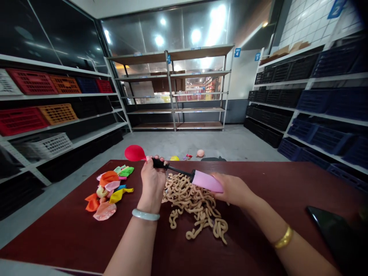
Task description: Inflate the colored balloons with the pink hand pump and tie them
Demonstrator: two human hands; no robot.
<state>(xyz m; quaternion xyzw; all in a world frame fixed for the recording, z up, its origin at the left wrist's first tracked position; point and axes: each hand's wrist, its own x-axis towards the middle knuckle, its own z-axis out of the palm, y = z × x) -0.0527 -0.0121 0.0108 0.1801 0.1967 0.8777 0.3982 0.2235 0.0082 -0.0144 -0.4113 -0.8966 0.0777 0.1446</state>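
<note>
A hand balloon pump (pixel 207 181) with a pink barrel and a black rod lies slantwise between my hands, above the table. My left hand (pixel 153 178) is closed around its black end, fingers pressed near the neck of a red balloon (pixel 135 153). The balloon is partly filled and points to the left. My right hand (pixel 231 190) is wrapped around the far end of the pink barrel. The rod shows extended between the two parts. Under the pump, a heap of beige, curly, cord-like pieces (pixel 198 207) spreads on the table; what they are made of I cannot tell.
Loose balloons of several colours (pixel 109 188) lie on the brown table (pixel 71 237) at left. A dark flat device (pixel 330 230) rests at the right edge. On the floor beyond are a yellow balloon (pixel 174 158) and a peach one (pixel 200 153). Shelves with crates (pixel 57 145) line both sides.
</note>
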